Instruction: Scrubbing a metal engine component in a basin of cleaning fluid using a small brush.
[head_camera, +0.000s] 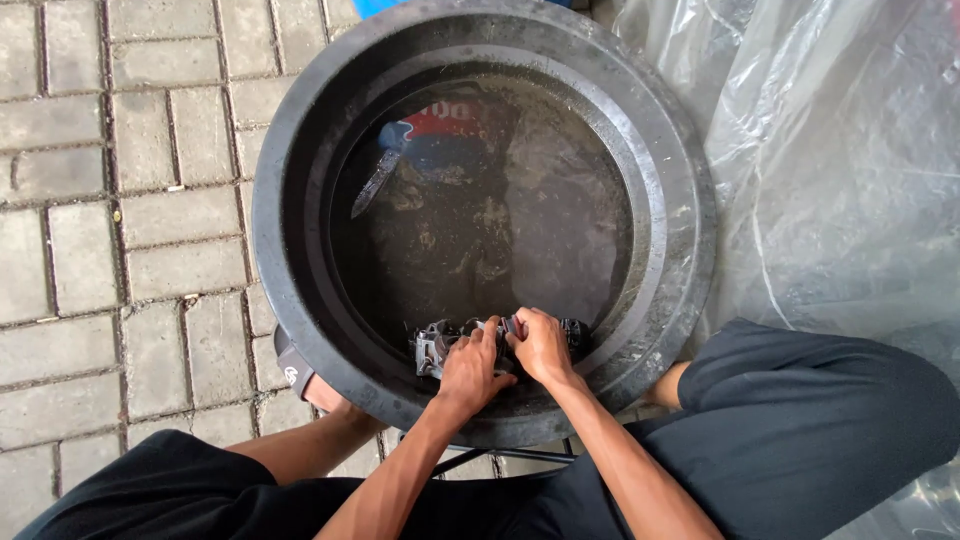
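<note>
Black trousers (800, 430) and bare forearms fill the bottom of the view, the person seated close against a big black tub (300, 140) on grey paving (90, 200). Both hands reach over the near rim into it. Left hand (470, 368) and right hand (541, 345) lie side by side, touching, on a grey metal part (432, 348) that sits at the tub's near wall, low inside, just above the dirty water (560, 220). Left fingers are curled down over the part's top; right fingers are bent and pressed together on it beside them (whether any fingertip pinches a smaller piece, I cannot tell, as the hands cover the middle).

That part looks like a rigid casting with lugs and edges: probably heavy for its bulk, stiff, not fragile, and likely slick from the wet grime. A hold round its outer ends, where the metal shows at left and right of the hands, seems surest.

Farther back in the water lie a red-and-blue object (440, 130) and a dark blade-like piece (375, 185). Clear plastic sheeting (830, 150) covers the ground to the right, and a sandal strap (290, 370) shows under the rim at left.
</note>
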